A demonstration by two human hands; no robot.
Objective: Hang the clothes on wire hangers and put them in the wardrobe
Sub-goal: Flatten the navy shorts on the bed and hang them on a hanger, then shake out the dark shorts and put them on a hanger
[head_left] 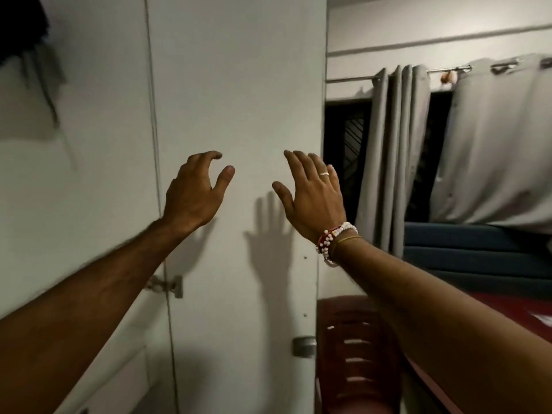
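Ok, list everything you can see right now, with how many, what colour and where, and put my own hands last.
Wardrobe door: one, white, centre, closed.
Door to its left: one, white, left.
Metal latch: one, grey, on the seam between the doors.
Handle: one, grey, low at the centre door's right edge.
Plastic chair: one, dark red, lower right beside the wardrobe.
Curtains: two panels, grey, on a rod at the right.
Window: dark, behind the curtains.
Dark item: one, black, top left corner, cannot tell what.
Bracelets: red and white beads, right wrist.
Ring: one, right hand.
Left hand: raised, empty.
Right hand: raised, empty, fingers spread.
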